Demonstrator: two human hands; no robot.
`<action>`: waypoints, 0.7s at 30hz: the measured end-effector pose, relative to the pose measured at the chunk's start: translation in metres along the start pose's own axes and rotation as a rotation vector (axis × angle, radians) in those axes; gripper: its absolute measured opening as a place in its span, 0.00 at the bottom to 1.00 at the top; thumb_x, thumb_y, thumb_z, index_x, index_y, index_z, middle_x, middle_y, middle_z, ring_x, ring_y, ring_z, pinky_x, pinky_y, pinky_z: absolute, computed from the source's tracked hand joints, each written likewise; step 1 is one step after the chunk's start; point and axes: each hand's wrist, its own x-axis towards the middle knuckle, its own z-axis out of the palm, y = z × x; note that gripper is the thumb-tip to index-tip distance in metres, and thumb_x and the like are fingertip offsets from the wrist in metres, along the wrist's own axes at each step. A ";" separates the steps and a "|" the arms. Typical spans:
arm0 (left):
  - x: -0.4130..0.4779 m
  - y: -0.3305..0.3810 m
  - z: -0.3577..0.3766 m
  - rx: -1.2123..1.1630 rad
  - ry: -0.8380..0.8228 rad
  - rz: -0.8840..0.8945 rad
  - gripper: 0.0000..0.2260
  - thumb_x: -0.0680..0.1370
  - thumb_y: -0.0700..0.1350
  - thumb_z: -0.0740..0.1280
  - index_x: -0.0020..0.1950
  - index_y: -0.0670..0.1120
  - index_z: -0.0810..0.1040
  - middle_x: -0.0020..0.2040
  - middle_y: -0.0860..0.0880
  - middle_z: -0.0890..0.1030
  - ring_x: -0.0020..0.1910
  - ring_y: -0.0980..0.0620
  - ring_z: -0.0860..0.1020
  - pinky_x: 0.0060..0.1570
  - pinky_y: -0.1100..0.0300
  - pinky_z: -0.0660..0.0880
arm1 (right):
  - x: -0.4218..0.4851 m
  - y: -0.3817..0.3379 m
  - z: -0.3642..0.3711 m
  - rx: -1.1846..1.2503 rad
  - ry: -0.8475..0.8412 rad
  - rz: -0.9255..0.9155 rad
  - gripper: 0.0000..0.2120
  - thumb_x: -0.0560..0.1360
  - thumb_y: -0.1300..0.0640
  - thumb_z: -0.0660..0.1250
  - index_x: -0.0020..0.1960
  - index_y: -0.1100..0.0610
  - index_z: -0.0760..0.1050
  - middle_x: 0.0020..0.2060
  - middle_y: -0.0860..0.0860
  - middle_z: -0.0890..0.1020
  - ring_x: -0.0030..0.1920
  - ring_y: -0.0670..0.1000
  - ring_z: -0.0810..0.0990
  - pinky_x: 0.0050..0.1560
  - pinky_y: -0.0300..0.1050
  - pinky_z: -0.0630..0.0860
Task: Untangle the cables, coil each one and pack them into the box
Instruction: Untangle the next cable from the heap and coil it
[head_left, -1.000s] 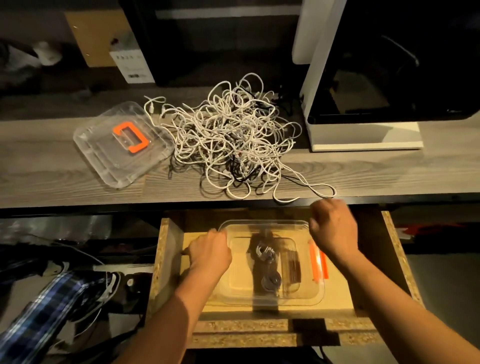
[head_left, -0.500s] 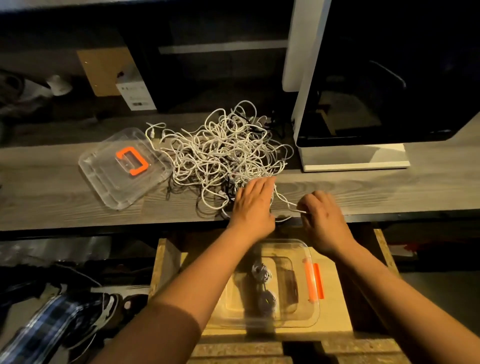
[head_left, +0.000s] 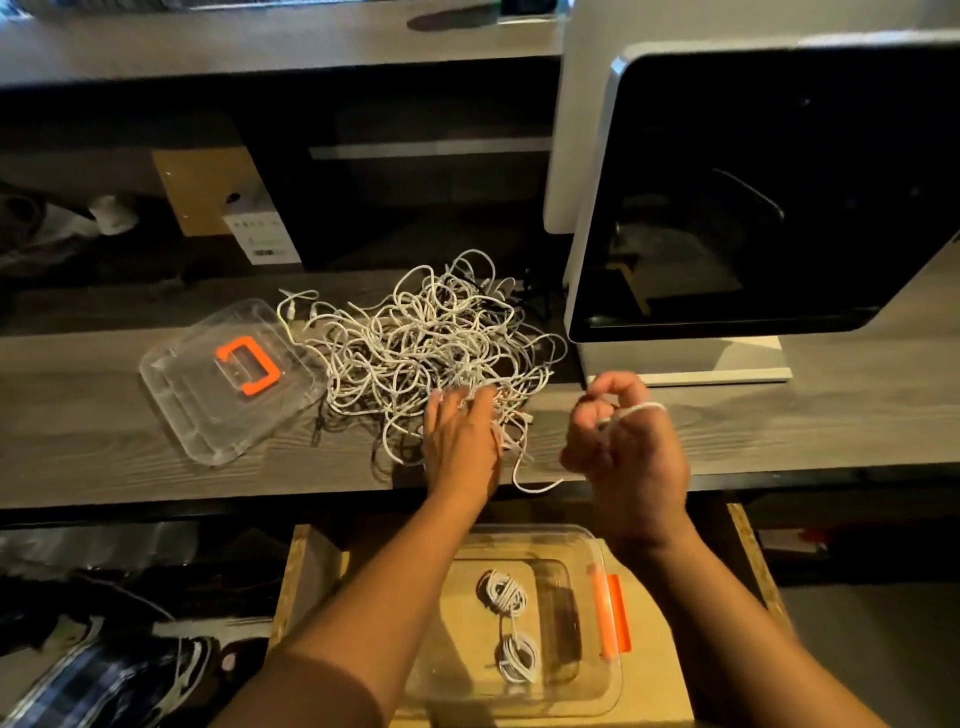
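Observation:
A tangled heap of white cables (head_left: 421, 348) lies on the grey wooden desk (head_left: 104, 431). My left hand (head_left: 460, 441) rests flat on the near edge of the heap, fingers straight. Just right of the heap, my right hand (head_left: 626, 447) is raised off the desk and grips a white cable strand (head_left: 631, 411) that crosses its fingers. Below the desk, a clear plastic box (head_left: 587, 691) with an orange latch sits in an open drawer; two coiled white cables (head_left: 511, 629) lie inside it.
The box's clear lid (head_left: 182, 395) with an orange handle lies on the desk left of the heap. A large white-and-black machine (head_left: 753, 208) stands at the right. Cardboard boxes (head_left: 208, 187) sit on a shelf behind. The drawer's chipboard wall (head_left: 753, 561) flanks the box.
Both hands left the box in the drawer and went up to the heap. The right hand has since lifted a strand off the desk and pulled it rightward; the left now presses the heap.

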 end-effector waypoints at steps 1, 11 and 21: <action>0.000 -0.005 -0.004 0.064 -0.016 -0.020 0.19 0.77 0.40 0.62 0.67 0.51 0.69 0.67 0.47 0.72 0.73 0.47 0.57 0.73 0.53 0.45 | 0.002 -0.003 -0.003 -0.139 -0.007 -0.001 0.13 0.61 0.58 0.56 0.44 0.56 0.70 0.25 0.45 0.69 0.26 0.44 0.62 0.28 0.40 0.57; 0.015 -0.006 -0.018 0.132 0.222 0.209 0.08 0.69 0.38 0.72 0.43 0.49 0.79 0.43 0.52 0.84 0.59 0.44 0.76 0.66 0.46 0.50 | 0.031 0.030 -0.037 -1.437 -0.123 -0.143 0.10 0.76 0.50 0.63 0.47 0.53 0.81 0.49 0.48 0.77 0.54 0.50 0.75 0.52 0.48 0.72; 0.024 -0.001 -0.013 0.139 0.172 0.163 0.06 0.75 0.43 0.63 0.48 0.47 0.80 0.48 0.48 0.76 0.58 0.46 0.71 0.73 0.52 0.45 | 0.017 0.003 0.019 -0.115 0.121 -0.005 0.12 0.77 0.64 0.55 0.36 0.56 0.61 0.26 0.49 0.67 0.28 0.48 0.64 0.30 0.41 0.65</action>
